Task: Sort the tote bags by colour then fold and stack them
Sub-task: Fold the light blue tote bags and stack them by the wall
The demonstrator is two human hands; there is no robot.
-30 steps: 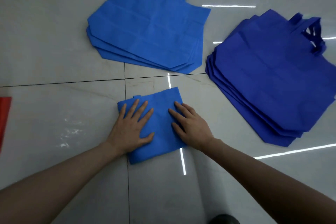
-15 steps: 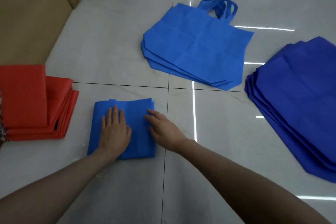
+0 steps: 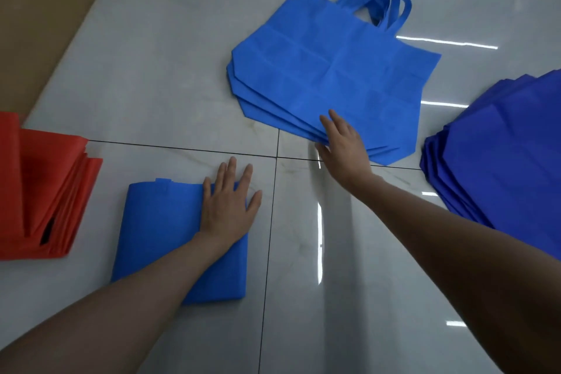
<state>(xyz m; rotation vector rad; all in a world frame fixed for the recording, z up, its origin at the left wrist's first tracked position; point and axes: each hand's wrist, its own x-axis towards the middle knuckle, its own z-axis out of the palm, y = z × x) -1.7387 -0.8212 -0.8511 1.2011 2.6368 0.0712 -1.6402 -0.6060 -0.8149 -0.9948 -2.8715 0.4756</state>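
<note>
Blue folded tote bag (image 3: 170, 234) lies on the tiled floor (image 3: 151, 85), the left hand (image 3: 227, 206) flat on its right side, fingers straight. The right hand (image 3: 343, 143), fingers extended, touches the near edge of the unfolded blue stack (image 3: 334, 70). A navy stack (image 3: 501, 161) lies right, a red folded stack (image 3: 45, 191) left.

No text, label or number is legible — bags and floor included.
</note>
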